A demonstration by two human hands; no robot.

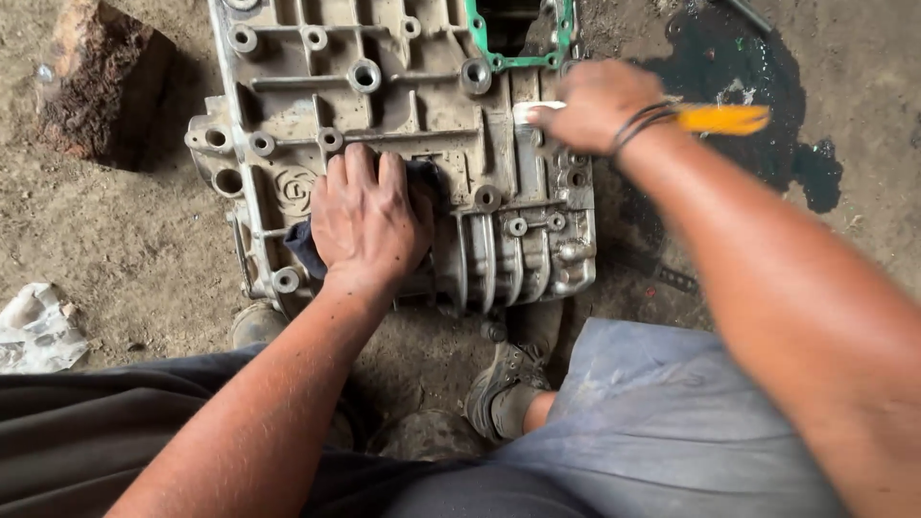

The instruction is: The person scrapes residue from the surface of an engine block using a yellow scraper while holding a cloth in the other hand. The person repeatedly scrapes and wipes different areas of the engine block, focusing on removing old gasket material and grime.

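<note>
- Left hand: palm down, fingers together and extended away from the body, pressed flat.
- Left forearm: bare, rising from the lower left of the view to the wrist.
- Right hand: knuckles up, fingers curled closed in a grip; dark bands at the wrist.
- Right forearm: bare, entering from the lower right, extended further forward than the left.

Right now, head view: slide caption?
Left hand presses rag on housing; right hand holds yellow-handled tool.
</note>
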